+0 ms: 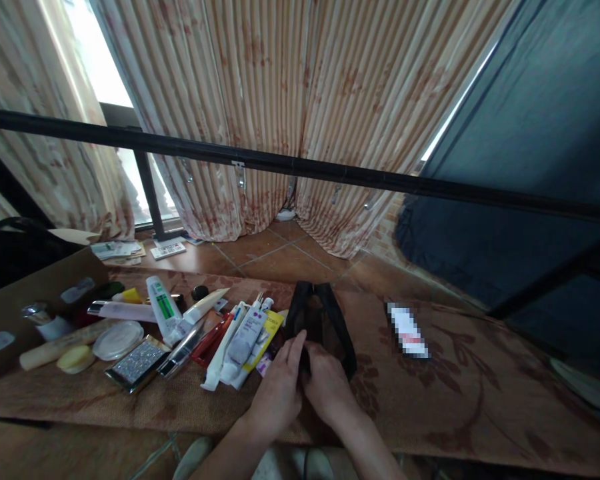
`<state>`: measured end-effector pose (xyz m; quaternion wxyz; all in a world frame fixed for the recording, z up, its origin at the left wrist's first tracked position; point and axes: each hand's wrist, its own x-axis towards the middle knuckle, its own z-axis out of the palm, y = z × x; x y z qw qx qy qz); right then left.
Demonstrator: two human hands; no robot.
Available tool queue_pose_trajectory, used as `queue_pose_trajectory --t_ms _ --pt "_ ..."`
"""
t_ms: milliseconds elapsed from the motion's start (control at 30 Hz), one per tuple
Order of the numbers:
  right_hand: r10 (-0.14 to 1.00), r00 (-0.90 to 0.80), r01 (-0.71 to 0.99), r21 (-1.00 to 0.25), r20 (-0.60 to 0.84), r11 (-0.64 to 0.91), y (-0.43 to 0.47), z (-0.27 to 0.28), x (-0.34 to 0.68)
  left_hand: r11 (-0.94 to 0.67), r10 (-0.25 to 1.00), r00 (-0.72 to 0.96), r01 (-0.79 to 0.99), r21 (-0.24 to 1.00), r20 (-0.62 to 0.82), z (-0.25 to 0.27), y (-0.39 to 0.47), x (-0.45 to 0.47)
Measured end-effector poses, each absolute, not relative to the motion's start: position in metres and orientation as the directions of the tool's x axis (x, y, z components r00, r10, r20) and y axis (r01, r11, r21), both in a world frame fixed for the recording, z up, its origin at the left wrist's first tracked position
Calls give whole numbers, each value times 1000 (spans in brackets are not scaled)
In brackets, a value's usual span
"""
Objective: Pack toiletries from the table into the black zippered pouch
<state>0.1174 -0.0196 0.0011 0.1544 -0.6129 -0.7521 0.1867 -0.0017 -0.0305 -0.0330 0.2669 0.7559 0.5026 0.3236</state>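
Head view: both hands are meeting over a black, soft-sided pouch (337, 320), which is lying near the middle of a brown, leaf-patterned cloth (480, 430), its long dark edges standing apart. Left hand (279, 383) is reaching over the pouch's near part, fingers close together and nearly straight; right hand (326, 383) is bending inward beside it — fingertips hidden. Whether either is gripping the fabric: cannot tell. Just left of the pouch, a smooth lilac-grey tube (243, 340) is lying by a flat yellow packet (267, 339). Farther left, a glittery rectangular case (137, 362) and a round, pale-lidded tub (119, 340) are sitting near a cardboard box (33, 293) — matte, straight-walled.
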Motion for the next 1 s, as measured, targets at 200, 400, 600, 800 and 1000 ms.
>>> queue_pose_trajectory --t_ms 200,400,600,800,1000 --pt "960 -257 888 -367 106 278 -26 14 128 -355 935 258 651 672 244 -31 -25 -4" --pt "952 -303 932 -226 -54 283 -28 11 133 -334 937 190 725 603 292 -26 -19 -9" --pt "949 -305 946 -144 -77 292 -27 13 128 -350 929 187 723 596 319 -24 -15 -11" --pt "957 -278 955 -134 -84 266 -26 9 118 -409 909 253 700 585 332 -27 -18 -7" --pt "959 -272 958 -118 -83 262 -23 3 113 -410 912 288 668 621 292 -30 -19 -2"
